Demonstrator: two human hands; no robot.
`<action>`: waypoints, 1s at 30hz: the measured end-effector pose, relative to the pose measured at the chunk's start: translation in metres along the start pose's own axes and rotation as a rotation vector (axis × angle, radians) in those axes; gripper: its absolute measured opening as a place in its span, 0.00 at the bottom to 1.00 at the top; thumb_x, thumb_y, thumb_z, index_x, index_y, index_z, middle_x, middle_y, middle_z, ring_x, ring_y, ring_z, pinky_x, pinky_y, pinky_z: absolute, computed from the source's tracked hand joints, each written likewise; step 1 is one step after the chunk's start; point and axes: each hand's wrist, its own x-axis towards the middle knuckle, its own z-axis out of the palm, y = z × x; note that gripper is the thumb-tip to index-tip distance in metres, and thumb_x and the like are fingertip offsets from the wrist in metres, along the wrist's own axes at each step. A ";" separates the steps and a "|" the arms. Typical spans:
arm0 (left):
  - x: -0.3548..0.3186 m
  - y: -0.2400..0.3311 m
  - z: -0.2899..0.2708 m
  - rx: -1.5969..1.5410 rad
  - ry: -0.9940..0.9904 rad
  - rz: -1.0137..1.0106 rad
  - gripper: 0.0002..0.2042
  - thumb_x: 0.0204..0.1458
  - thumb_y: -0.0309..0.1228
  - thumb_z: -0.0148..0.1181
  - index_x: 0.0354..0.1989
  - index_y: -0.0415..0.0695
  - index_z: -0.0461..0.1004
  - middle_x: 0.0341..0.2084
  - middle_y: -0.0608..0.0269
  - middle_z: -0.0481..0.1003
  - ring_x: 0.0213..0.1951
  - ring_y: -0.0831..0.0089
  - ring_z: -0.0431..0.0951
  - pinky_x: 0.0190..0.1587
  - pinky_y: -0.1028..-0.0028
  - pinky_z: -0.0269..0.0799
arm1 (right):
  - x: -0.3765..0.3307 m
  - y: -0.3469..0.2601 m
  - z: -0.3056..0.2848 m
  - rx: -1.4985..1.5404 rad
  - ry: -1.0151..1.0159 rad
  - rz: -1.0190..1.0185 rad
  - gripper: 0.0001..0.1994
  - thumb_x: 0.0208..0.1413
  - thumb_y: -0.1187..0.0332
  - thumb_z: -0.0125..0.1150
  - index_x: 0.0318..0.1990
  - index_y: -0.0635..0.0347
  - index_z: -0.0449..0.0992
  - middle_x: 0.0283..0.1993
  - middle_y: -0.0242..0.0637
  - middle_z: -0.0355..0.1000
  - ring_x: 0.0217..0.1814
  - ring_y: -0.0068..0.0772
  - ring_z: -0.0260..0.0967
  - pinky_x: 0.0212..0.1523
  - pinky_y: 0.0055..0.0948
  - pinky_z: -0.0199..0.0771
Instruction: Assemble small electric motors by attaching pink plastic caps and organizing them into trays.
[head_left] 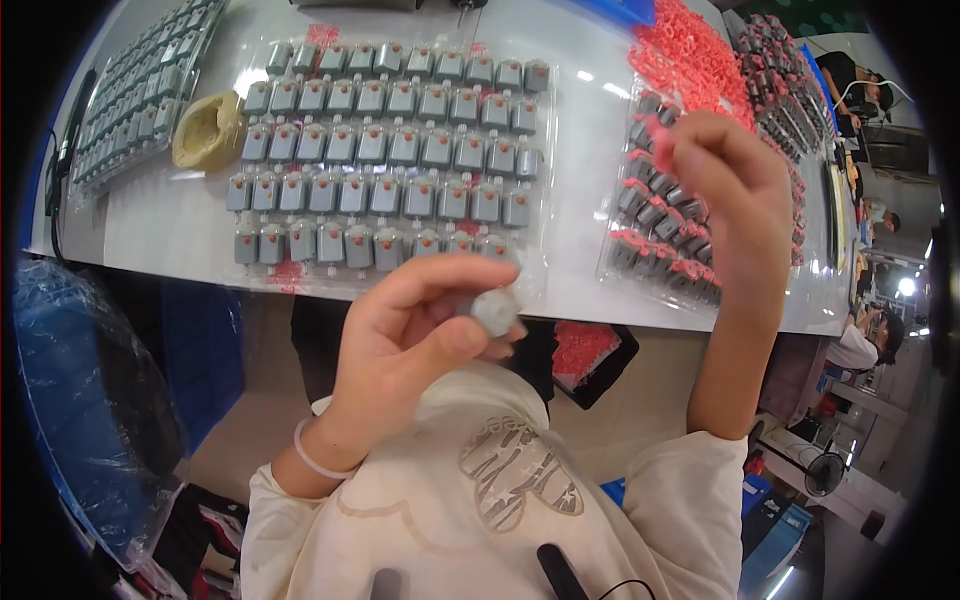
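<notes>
My left hand (385, 345) is in front of the table's near edge, its fingers wrapped around a small grey motor (494, 312) whose round end shows. Over the right side of the table, my right hand (740, 200) pinches a small pink plastic piece (661, 148). Beyond my left hand lies a clear tray (548, 215) with rows of small grey motors (383, 195), many with a reddish dot. Under and beside my right hand is another clear tray (606, 245) of motors fitted with pink pieces.
A heap of pink plastic pieces (690, 50) lies at the back right, by more motors (770, 70). At left are a yellowish bowl-like lump (207, 132) and another motor tray (85, 178). A dark box (610, 385) with pink pieces sits below the table edge. People are in the right background.
</notes>
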 end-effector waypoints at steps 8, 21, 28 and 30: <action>0.011 -0.019 0.011 -0.064 -0.115 0.097 0.14 0.50 0.22 0.56 0.45 0.33 0.65 0.39 0.57 0.69 0.41 0.74 0.72 0.42 0.76 0.72 | -0.051 -0.003 0.044 0.204 -0.189 0.037 0.03 0.45 0.78 0.56 0.29 0.67 0.72 0.27 0.38 0.69 0.29 0.24 0.64 0.36 0.23 0.66; 0.005 -0.035 0.015 0.082 -0.073 0.281 0.12 0.46 0.16 0.58 0.41 0.32 0.69 0.37 0.55 0.69 0.39 0.73 0.72 0.42 0.76 0.72 | -0.084 0.014 0.073 0.252 0.169 -0.144 0.06 0.43 0.80 0.61 0.31 0.63 0.75 0.27 0.36 0.66 0.27 0.23 0.63 0.26 0.20 0.61; 0.001 -0.032 0.014 0.051 -0.124 0.187 0.15 0.45 0.17 0.59 0.43 0.32 0.67 0.39 0.54 0.69 0.41 0.72 0.72 0.43 0.75 0.72 | -0.079 0.024 0.055 -0.163 -0.011 -0.488 0.13 0.35 0.65 0.69 0.32 0.55 0.78 0.24 0.28 0.65 0.25 0.24 0.60 0.24 0.21 0.55; 0.002 -0.032 0.015 -0.035 -0.100 0.151 0.16 0.45 0.17 0.59 0.44 0.32 0.66 0.40 0.53 0.69 0.42 0.71 0.72 0.44 0.75 0.72 | -0.075 0.021 0.049 -0.180 -0.042 -0.488 0.13 0.35 0.65 0.69 0.32 0.54 0.78 0.24 0.27 0.64 0.25 0.23 0.59 0.25 0.22 0.55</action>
